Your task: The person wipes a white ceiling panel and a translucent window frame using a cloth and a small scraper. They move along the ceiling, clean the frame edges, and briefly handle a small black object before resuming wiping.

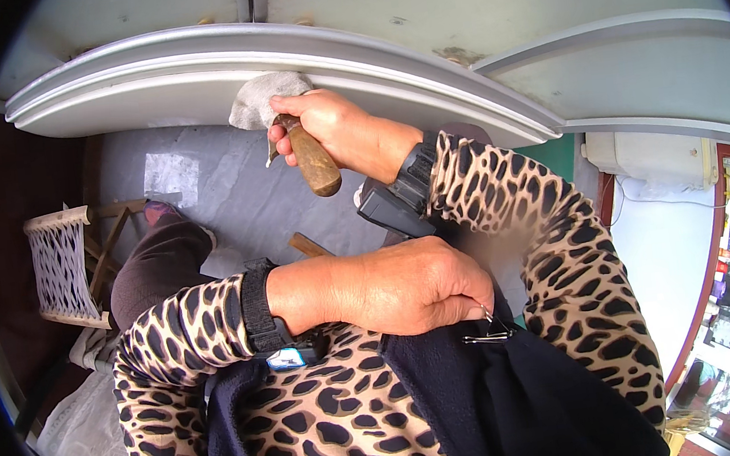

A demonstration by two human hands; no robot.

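My right hand [334, 128] grips a tool by its worn wooden handle [314, 160] and a grey cloth [268, 98]. The cloth lies against the white lower edge of a long pale panel [184, 90]; the tool's far end is hidden by the cloth and fingers. My left hand [411, 286] is at the front of my dark vest [475, 390], its thumb and forefinger pinching a small metal fastener [488, 332] that looks like a pin or clip.
A folding stool [62, 270] with a woven seat stands at the left on the grey floor [225, 162]. Clear plastic sheeting [87, 444] lies lower left. A wooden piece [307, 244] shows beyond my left wrist. A white appliance [647, 155] is at the right, near a red-framed window.
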